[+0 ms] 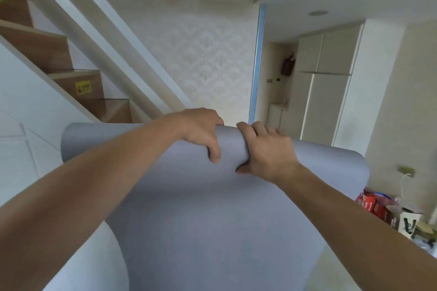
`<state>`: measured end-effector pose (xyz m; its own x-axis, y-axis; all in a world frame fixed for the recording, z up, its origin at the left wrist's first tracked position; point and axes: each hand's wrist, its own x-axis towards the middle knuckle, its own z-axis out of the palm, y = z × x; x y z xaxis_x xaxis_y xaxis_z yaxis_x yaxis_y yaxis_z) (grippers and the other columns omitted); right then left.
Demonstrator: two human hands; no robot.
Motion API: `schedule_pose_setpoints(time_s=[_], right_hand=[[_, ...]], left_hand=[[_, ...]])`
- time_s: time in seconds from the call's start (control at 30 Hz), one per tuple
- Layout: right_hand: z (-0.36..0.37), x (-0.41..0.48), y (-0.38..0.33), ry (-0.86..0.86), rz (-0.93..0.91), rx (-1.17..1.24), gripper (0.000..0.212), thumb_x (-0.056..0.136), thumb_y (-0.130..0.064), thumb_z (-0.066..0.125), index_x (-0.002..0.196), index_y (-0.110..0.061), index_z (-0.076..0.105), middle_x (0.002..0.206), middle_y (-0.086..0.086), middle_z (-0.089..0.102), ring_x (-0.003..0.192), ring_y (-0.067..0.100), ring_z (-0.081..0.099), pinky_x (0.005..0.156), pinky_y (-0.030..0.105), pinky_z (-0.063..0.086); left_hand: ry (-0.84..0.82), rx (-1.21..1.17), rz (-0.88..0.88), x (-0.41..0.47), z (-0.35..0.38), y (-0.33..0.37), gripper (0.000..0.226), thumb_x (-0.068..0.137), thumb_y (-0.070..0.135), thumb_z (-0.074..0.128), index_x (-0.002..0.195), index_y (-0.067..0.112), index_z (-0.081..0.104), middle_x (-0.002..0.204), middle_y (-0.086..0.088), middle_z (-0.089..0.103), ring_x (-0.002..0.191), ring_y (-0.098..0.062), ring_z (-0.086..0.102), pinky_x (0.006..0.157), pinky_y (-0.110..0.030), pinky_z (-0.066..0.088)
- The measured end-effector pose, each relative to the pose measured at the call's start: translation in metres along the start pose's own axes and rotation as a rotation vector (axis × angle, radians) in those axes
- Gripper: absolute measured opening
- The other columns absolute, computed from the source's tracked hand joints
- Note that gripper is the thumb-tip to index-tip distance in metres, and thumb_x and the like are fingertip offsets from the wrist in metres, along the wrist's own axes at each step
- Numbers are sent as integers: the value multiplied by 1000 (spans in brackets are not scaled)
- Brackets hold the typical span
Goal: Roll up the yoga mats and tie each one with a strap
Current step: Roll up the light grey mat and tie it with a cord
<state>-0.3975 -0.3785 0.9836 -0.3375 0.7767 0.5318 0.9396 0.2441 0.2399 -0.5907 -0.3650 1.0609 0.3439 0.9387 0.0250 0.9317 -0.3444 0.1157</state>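
A grey yoga mat (201, 220) fills the lower middle of the head view. Its far end is curled into a roll (331, 160) that spans from left to right. My left hand (201, 132) grips the top of the roll near its middle, fingers over the far side and thumb on the near side. My right hand (269, 149) clamps the roll right beside it. The flat part of the mat runs down toward me between my forearms. No strap is in view.
A wooden staircase (78, 82) with a white rail rises at the left. Tall cream cabinets (326, 82) stand at the right rear. Red packages and a paper bag (387, 212) lie on the floor at the right.
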Motion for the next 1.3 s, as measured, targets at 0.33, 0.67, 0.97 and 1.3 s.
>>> schedule_pose_setpoints(time_s=[0.33,0.67,0.97,1.3], right_hand=[[5,-27,-10,-487,-29,262,72,60,-62,79,120,-38,45,94,-14,59,85,14,54,71,31,42],[88,-115,-29,-492,-151,181,115,55,-66,80,147,-35,17,127,-3,51,115,23,53,86,41,46],[100,-147,-24,-491,-167,310,85,52,-62,79,120,-34,36,98,-9,61,85,20,62,63,32,40],[96,-158,-20,-622,-194,380,70,52,-65,80,100,-44,35,93,-15,61,84,16,58,57,27,30]], left_hand=[[158,404,109,-31,96,-5,87,57,66,76,129,31,41,103,7,61,88,-21,62,68,-33,46],[-257,-50,-18,-31,179,-6,74,49,56,89,112,30,61,105,10,62,92,-15,61,85,-42,57],[-388,-80,-60,-48,213,14,77,43,71,81,107,34,60,97,12,66,85,-16,67,84,-43,59],[-171,283,64,-92,227,19,98,55,73,78,133,27,41,118,9,59,101,-20,60,81,-34,46]])
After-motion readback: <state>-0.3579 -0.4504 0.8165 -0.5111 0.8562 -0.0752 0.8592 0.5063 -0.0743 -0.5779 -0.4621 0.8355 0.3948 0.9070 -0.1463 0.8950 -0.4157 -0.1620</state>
